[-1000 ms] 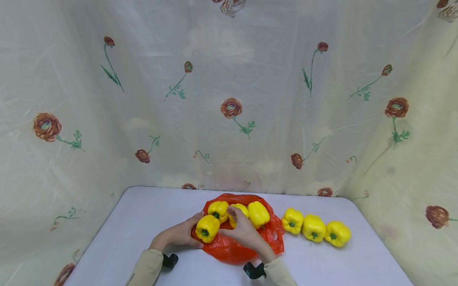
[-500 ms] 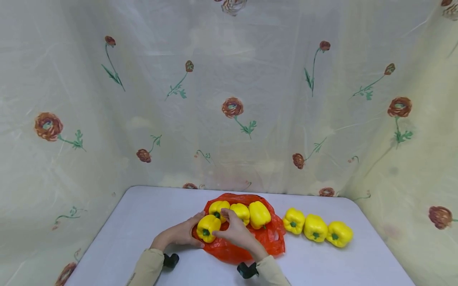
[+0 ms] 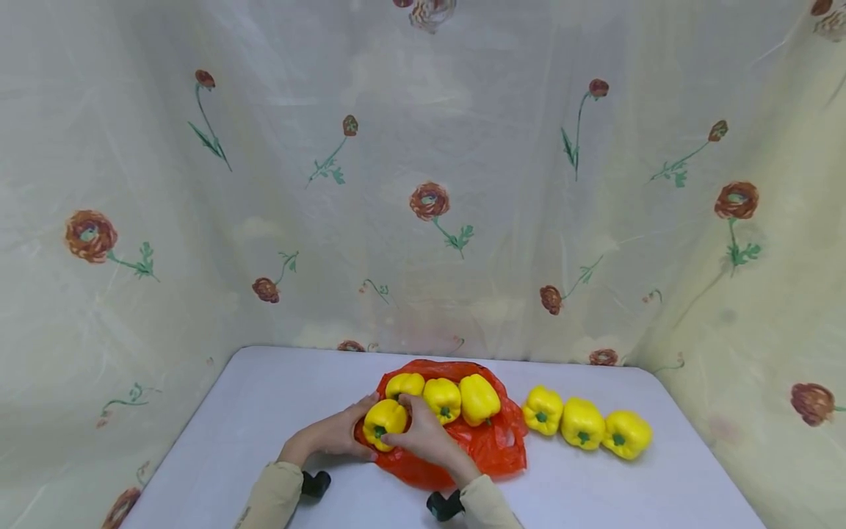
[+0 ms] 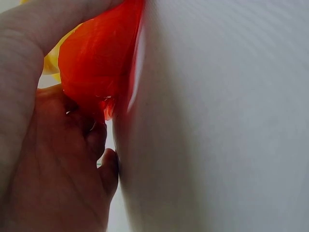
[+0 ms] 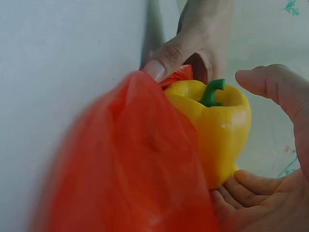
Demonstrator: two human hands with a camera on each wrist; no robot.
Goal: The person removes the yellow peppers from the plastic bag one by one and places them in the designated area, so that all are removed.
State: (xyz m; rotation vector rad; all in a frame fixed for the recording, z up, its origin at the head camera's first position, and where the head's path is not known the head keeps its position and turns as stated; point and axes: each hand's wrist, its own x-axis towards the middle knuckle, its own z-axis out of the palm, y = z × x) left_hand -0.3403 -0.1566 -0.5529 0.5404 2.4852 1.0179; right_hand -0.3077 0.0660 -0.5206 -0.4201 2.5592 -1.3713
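Note:
A thin red plastic bag (image 3: 419,469) lies spread on the table, holding several yellow bell peppers. My left hand (image 3: 338,433) grips the bag's left side, its thumb pressing on the red film (image 5: 140,159) in the right wrist view. Beside it is the front-left bell pepper (image 3: 383,420), green stem facing me. My right hand (image 3: 423,432) surrounds this pepper's right side. The right wrist view has those fingers (image 5: 251,186) at the pepper's side and the thumb (image 5: 270,82) apart from it. Bulging red film (image 4: 96,63) sits between left thumb and fingers.
Behind the hands in the bag sit a back-left pepper (image 3: 405,384), a middle one (image 3: 443,399) and a right one (image 3: 479,400). Three more peppers (image 3: 581,422) stand in a row right of the bag on the white table (image 3: 595,492). A flowered curtain surrounds the table.
My right hand has moved left, from in front of the middle pepper to the front-left pepper, and its fingers have come in around it. My left hand has stayed in place.

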